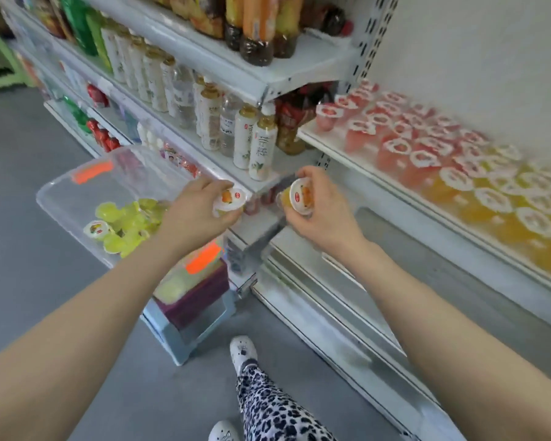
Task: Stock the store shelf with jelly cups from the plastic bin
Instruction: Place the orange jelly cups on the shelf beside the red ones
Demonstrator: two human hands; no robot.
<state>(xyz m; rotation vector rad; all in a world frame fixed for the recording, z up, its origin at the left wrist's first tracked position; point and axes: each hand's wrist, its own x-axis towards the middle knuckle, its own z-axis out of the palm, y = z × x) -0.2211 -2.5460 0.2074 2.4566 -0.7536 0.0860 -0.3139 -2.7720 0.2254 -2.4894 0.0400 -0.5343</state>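
The store shelf [363,179] on the right carries rows of red jelly cups [395,138], then orange ones [506,214]. To the left, the clear plastic bin [64,192] holds green jelly cups [128,224]. Both hands are out in front of the shelving. The left hand [198,214] curls its fingers round an orange jelly cup [229,200], lid up. The right hand [325,214] grips a second orange cup [301,194], lid tilted toward the camera. Each white lid shows a red logo and fruit picture, but the writing is too blurred to read.
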